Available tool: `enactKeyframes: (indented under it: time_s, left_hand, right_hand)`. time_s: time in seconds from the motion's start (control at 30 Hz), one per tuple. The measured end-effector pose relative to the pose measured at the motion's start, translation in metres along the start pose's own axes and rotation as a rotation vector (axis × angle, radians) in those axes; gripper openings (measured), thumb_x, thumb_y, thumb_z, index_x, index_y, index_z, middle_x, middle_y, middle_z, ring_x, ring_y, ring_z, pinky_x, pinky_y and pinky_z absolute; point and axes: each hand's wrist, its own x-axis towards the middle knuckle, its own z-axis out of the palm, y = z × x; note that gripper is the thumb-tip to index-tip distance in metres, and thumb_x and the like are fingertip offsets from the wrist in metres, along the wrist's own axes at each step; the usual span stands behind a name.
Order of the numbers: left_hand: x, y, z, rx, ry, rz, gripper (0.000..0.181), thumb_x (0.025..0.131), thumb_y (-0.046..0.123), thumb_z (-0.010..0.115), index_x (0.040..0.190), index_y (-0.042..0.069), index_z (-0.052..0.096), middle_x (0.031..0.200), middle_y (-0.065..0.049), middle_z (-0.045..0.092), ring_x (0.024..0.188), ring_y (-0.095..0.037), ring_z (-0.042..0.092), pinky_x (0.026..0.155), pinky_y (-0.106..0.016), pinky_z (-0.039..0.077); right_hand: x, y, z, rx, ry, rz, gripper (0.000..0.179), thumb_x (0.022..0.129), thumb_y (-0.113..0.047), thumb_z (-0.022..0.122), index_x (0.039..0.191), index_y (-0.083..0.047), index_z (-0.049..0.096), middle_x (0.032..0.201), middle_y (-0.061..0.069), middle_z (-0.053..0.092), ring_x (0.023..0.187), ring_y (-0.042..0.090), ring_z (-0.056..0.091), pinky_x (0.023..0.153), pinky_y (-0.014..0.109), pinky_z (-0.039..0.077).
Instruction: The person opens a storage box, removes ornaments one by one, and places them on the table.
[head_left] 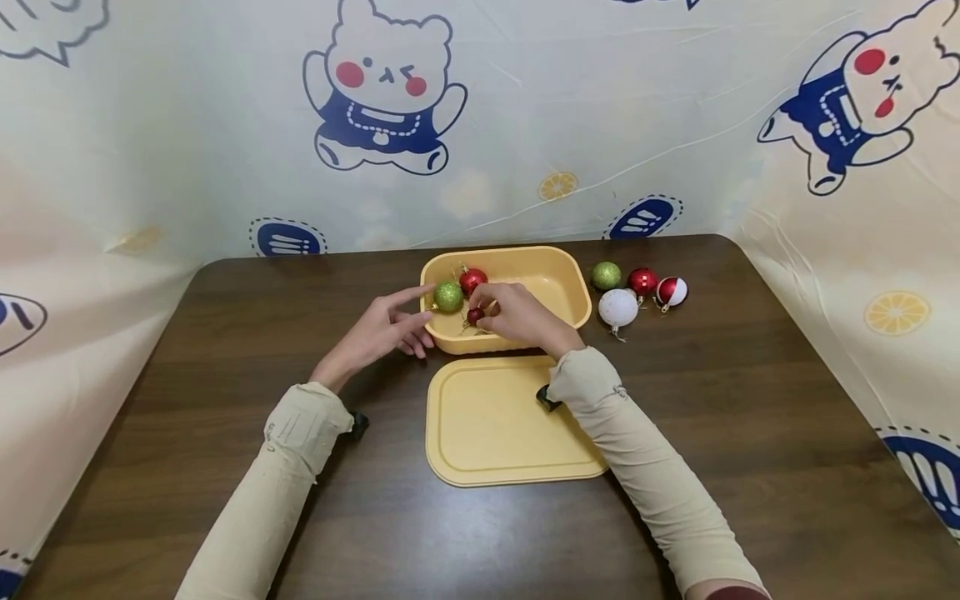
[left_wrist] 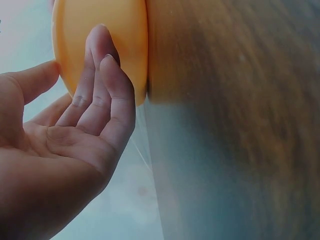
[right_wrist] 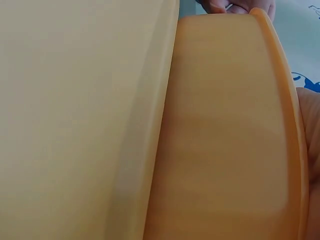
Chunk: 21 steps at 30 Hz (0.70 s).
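Observation:
In the head view a yellow box (head_left: 551,287) stands at the back of the table. My right hand (head_left: 517,315) reaches into it and pinches a small dark red Christmas ball (head_left: 475,316). A green glitter ball (head_left: 448,297) and a red ball (head_left: 472,280) lie in the box's left part. At the left end, my left hand (head_left: 390,325) touches the box's rim with its fingers fairly straight and holds nothing. In the left wrist view that hand (left_wrist: 85,125) is beside the box's end wall (left_wrist: 132,50). The right wrist view hides the right fingers behind the box wall (right_wrist: 225,125).
A yellow lid (head_left: 502,425) lies flat in front of the box, partly under the right forearm. Right of the box sit a green ball (head_left: 606,276), a white ball (head_left: 618,308), a red ball (head_left: 642,281) and a red-and-white ball (head_left: 672,291). A printed cloth (head_left: 510,125) hangs behind the table.

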Motion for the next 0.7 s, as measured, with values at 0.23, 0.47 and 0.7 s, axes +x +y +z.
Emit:
enactKeyframes:
  time_s: [0.23, 0.47, 0.7]
  left_hand:
    - [0.0004, -0.0003, -0.0004, -0.002, -0.013, 0.008, 0.056, 0.103, 0.02, 0.056, 0.155, 0.012, 0.036, 0.087, -0.03, 0.069, 0.068, -0.036, 0.069, 0.066, -0.047, 0.061]
    - [0.0005, -0.0014, -0.0002, -0.007, -0.015, 0.011, 0.055, 0.103, 0.018, 0.056, 0.155, 0.012, 0.037, 0.086, -0.029, 0.069, 0.068, -0.036, 0.069, 0.065, -0.047, 0.06]
    - [0.0004, -0.0002, -0.0003, -0.002, -0.013, 0.003, 0.055, 0.103, 0.015, 0.055, 0.155, 0.012, 0.036, 0.087, -0.031, 0.068, 0.07, -0.04, 0.069, 0.066, -0.046, 0.061]
  right_hand:
    - [-0.0007, -0.0025, 0.0001, -0.02, -0.018, 0.045, 0.018, 0.092, -0.013, 0.071, 0.11, -0.01, 0.071, 0.103, 0.005, 0.07, 0.094, 0.019, 0.067, 0.084, 0.035, 0.054]
    - [-0.0012, -0.0025, 0.0003, -0.003, -0.043, 0.047, 0.014, 0.094, -0.012, 0.07, 0.107, -0.01, 0.072, 0.099, 0.002, 0.072, 0.094, 0.016, 0.066, 0.083, 0.033, 0.053]
    - [-0.0008, -0.0013, 0.001, -0.006, -0.038, 0.02, 0.011, 0.093, -0.011, 0.07, 0.103, -0.009, 0.072, 0.096, 0.001, 0.073, 0.092, 0.016, 0.067, 0.084, 0.032, 0.052]
